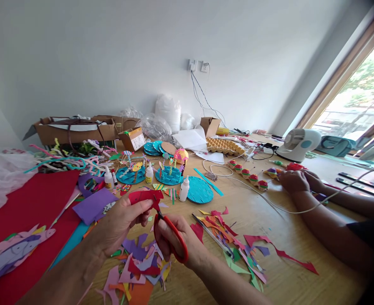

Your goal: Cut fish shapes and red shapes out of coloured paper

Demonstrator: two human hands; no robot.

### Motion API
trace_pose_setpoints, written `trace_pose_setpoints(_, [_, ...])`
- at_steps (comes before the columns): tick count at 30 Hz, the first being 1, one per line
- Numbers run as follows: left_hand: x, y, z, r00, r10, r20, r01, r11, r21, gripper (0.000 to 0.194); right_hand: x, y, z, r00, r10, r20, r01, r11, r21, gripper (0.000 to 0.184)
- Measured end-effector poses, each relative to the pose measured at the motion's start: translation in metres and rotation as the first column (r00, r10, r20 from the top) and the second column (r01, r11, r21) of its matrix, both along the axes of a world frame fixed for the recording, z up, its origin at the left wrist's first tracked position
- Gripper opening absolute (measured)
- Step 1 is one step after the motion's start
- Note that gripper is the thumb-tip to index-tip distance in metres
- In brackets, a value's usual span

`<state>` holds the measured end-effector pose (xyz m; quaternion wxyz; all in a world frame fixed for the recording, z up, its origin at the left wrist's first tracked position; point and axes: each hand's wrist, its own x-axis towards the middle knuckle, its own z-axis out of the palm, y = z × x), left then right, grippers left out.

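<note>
My left hand (130, 216) pinches a curved piece of red craft foam or paper (144, 195) between thumb and fingers. My right hand (176, 237) grips red-handled scissors (179, 239), whose dark blades meet the right end of the red piece. Below both hands lies a heap of coloured scraps (139, 267) in purple, pink, orange and red. More scraps (228, 228) and a pen (212, 233) are spread to the right. Large red sheets (31, 203) lie at the left, with cut-out fish shapes (18, 250) on top.
Glue bottles (184, 189) stand near blue discs (200, 189), some bearing small decorated models. Pipe cleaners (75, 161) and cardboard boxes (75, 129) are at back left. At right, another person's hands (295, 180) work beside painted egg-carton pieces (248, 174); a white cable (269, 203) crosses the table.
</note>
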<state>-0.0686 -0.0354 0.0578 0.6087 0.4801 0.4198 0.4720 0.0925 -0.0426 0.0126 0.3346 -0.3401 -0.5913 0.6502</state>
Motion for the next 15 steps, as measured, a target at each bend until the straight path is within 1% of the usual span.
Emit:
trace_pose_setpoints(4, [0.0011, -0.0013, -0.0006, 1.000, 0.029, -0.002, -0.029, 1.000, 0.000, 0.024, 0.0003, -0.0011, 0.0010, 1.000, -0.012, 0.024, 0.012, 1.000, 0.013, 0.062])
trace_pose_setpoints(9, [0.0054, -0.0019, -0.0018, 0.999, 0.045, -0.006, -0.044, 0.999, 0.029, 0.023, -0.0003, -0.0014, -0.0002, 1.000, -0.029, 0.008, 0.028, 0.999, 0.033, 0.063])
trace_pose_setpoints(15, [0.0084, -0.0032, -0.0024, 0.998, 0.061, 0.008, -0.061, 0.998, 0.023, 0.028, -0.0011, -0.0011, 0.0000, 0.999, -0.034, -0.003, 0.034, 0.998, 0.061, 0.062])
